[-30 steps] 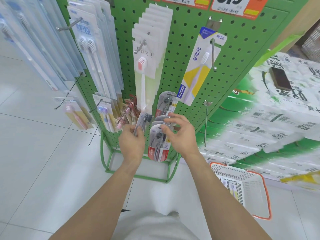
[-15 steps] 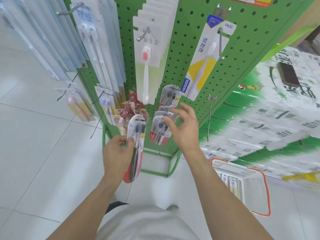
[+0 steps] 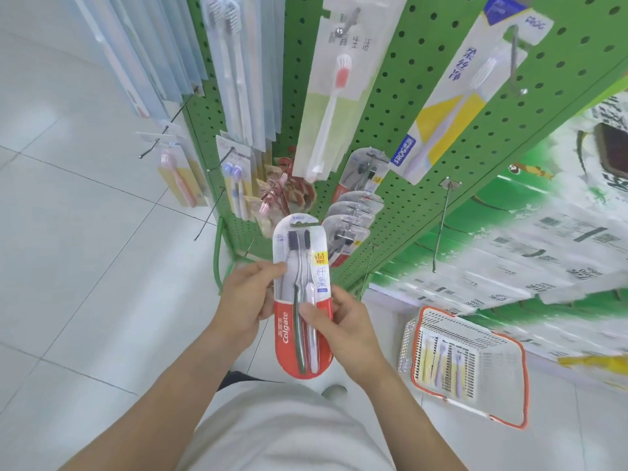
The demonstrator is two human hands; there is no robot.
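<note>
A red and clear Colgate toothbrush pack [image 3: 299, 300] with two brushes stands upright in front of me, held in both hands. My left hand [image 3: 246, 300] grips its left edge, thumb on the front. My right hand [image 3: 343, 326] pinches the right edge, thumb across the lower front. Several packs of the same kind [image 3: 353, 215] hang on hooks just behind it on the green pegboard rack [image 3: 407, 107].
Other toothbrush packs hang on the rack: a pink-headed one [image 3: 334, 96], a yellow and blue one [image 3: 452, 107], blue ones at the left [image 3: 234, 62]. An orange-rimmed basket [image 3: 472, 365] holding toothbrush packs sits on the floor at right. Bare hooks [image 3: 440, 229] stick out. Stacked cartons stand right.
My left hand pulled the pack off the rack and raised it upright toward me. My right hand left the hanging packs and took hold of its right edge.
</note>
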